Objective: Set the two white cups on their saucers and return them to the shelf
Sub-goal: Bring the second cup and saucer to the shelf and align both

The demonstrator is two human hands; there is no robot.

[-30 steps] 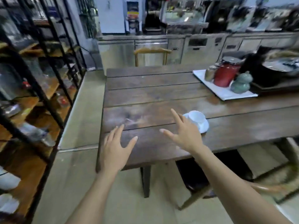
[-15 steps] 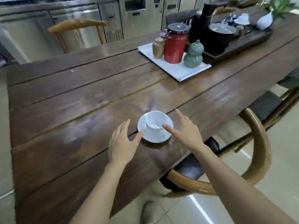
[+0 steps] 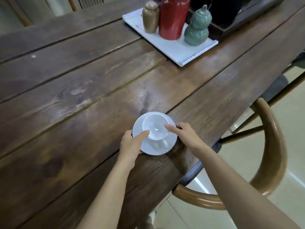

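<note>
Cup (image 3: 155,128) on saucer (image 3: 155,147), near table (image 3: 82,103) edge: half a second back my hands hovered open, now left hand (image 3: 130,144) and right hand (image 3: 184,134) clasp the saucer rim, thumbs against the cup, so I judge it ready to lift shelfward

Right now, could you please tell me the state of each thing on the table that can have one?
Cup: upright, empty, sitting on the saucer.
Saucer: flat on the table, near its edge.
Left hand: on the saucer's left rim, thumb at the cup.
Right hand: on the saucer's right rim, thumb at the cup.
Green gourd jar: upright, lid on.
Brown jar: upright, lid on.
Red canister: upright; top out of view.
</note>
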